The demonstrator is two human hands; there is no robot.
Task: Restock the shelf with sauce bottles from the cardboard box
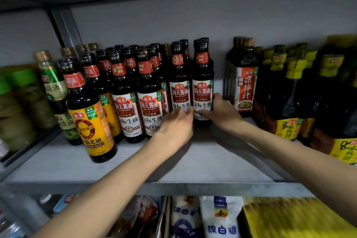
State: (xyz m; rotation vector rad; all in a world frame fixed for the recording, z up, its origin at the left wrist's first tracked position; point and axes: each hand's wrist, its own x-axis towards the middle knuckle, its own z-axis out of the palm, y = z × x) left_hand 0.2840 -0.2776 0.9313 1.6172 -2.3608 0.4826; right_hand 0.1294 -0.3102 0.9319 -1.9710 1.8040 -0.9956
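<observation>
Fingers (205,112) of both hands clasp upright soy sauce bottle (202,83) | shelf (212,160) rows: dark full bottles

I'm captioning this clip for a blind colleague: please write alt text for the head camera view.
Two bare hands, left hand and right hand, grip the base of a dark soy sauce bottle standing upright on a grey shelf, beside rows of matching bottles. Yellow-labelled bottles stand to its right across a gap.
</observation>
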